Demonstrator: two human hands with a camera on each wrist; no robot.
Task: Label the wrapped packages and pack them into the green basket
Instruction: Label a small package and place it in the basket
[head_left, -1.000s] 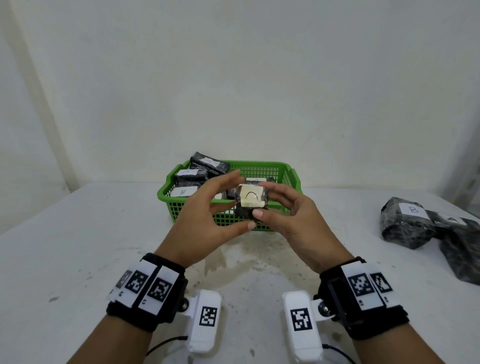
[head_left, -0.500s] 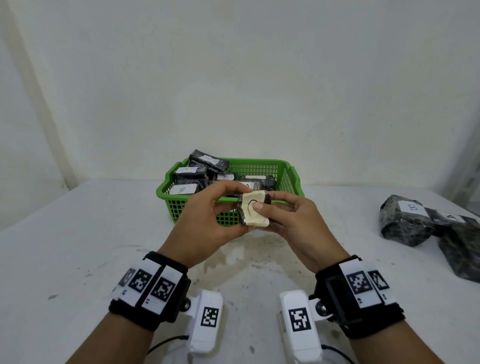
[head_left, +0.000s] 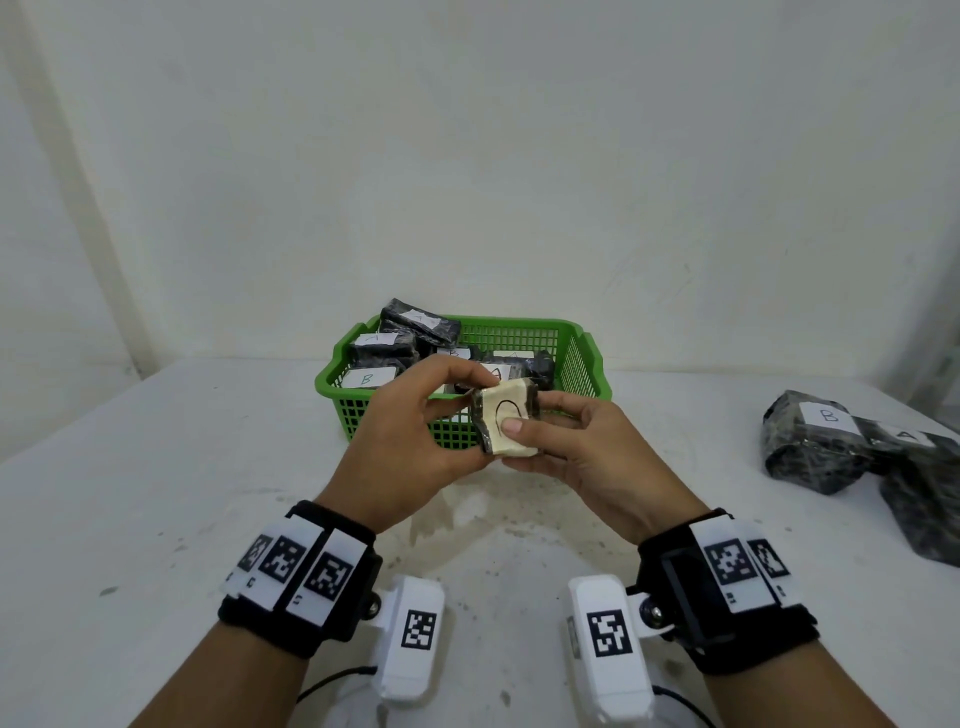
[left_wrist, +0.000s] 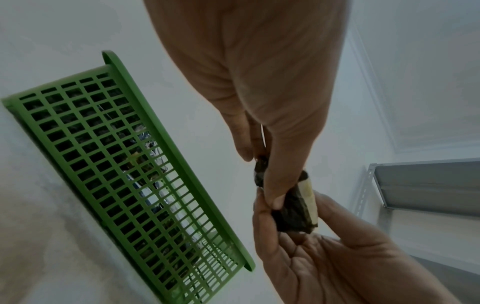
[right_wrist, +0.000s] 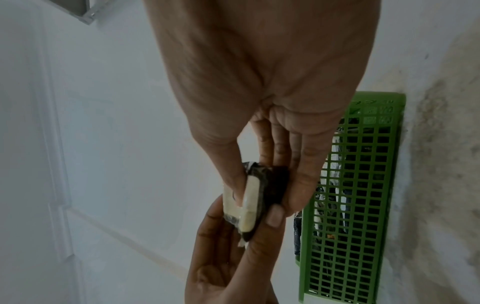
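1. Clearly the key relation is this: the small wrapped package (head_left: 506, 422) is held in the air between both hands, just in front of the near wall of the green basket (head_left: 582, 364) — so the basket lies straight ahead of the hands, and slightly beyond them.
2. On the left, the left hand (head_left: 400, 447) pinches the package's left edge, its thumb and fingers curled round the dark wrap; the left wrist view shows the thumb pressed on that wrap.
3. In the middle, the package stands tilted with its pale label (head_left: 508, 415) facing the person; a hand-drawn curved mark shows on it, though I cannot read it as a letter. Its long axis runs roughly up and down, leaning a little.
4. To the right, the right hand (head_left: 587, 457) grips the package from the other side, its thumb (head_left: 511, 427) pressing flat on the label, fingers behind. My judgement is that the label is being smoothed down.
5. Both hands are equally near the basket; either could carry the package over the near rim.
6. Inside the basket, labelled packages (head_left: 382, 353) already crowd the left and back — the freer space seems to be at the right, and the piled ones could hinder a flat placement.
7. Far right on the table (head_left: 156, 493), well apart from the hands, more dark wrapped packages (head_left: 815, 441) lie with labels B and A showing.
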